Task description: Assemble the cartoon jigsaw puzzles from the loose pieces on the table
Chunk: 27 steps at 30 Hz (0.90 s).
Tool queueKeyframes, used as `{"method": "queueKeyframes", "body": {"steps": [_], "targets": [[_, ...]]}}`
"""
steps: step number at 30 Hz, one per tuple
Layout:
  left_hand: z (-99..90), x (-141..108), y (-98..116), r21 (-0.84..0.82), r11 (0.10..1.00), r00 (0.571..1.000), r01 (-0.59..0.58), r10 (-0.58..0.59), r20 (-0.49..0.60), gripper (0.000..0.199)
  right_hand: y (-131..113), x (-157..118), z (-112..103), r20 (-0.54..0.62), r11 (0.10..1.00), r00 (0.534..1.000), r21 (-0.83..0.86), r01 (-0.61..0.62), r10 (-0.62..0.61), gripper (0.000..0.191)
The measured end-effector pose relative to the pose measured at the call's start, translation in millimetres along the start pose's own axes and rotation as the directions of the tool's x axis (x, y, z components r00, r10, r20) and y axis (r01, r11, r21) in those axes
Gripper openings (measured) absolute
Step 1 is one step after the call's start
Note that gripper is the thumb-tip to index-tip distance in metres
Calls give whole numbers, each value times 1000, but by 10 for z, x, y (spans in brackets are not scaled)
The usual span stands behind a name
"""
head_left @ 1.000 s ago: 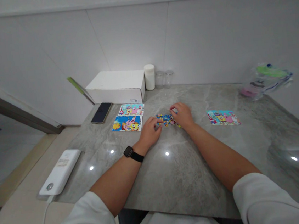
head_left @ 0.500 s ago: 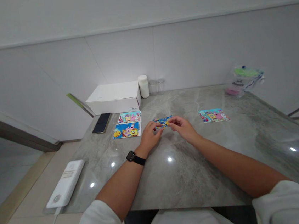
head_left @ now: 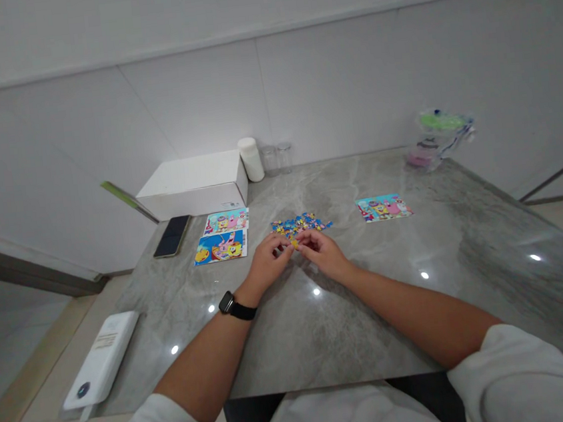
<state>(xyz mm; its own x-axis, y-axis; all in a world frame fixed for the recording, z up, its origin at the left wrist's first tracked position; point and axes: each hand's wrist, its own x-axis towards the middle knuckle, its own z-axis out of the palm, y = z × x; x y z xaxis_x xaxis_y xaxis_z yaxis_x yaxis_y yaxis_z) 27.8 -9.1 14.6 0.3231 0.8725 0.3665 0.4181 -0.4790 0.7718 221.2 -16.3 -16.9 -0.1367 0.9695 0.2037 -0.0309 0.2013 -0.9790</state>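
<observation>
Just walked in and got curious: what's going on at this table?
Someone's left hand and right hand meet over the table, fingertips together around a small yellow piece. Just beyond them lies a loose heap of colorful puzzle pieces. Two cartoon cards, a blue one and a lighter one, lie to the left, and another cartoon card lies to the right. The pieces in the heap look jumbled.
</observation>
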Motion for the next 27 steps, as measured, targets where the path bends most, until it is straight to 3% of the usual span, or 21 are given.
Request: {"method": "queueKeyframes", "body": {"steps": [6,12,19,27], "targets": [[-7,-1,43,-28,994,995,102,-101,25,19,-77,-30,-46,43,987,998,-147,59,-53,29],[-72,7,61,12,994,991,111,-111,77,17,-125,-33,-85,97,933,990,-337,127,-100,23],[-212,-34,-84,336,937,976,96,-156,155,14,-122,-39,-95,166,842,975,-497,210,-145,20],[-203,-103,27,592,805,971,46,-174,161,12,-108,-31,-141,124,806,980,-556,201,-158,22]]}}
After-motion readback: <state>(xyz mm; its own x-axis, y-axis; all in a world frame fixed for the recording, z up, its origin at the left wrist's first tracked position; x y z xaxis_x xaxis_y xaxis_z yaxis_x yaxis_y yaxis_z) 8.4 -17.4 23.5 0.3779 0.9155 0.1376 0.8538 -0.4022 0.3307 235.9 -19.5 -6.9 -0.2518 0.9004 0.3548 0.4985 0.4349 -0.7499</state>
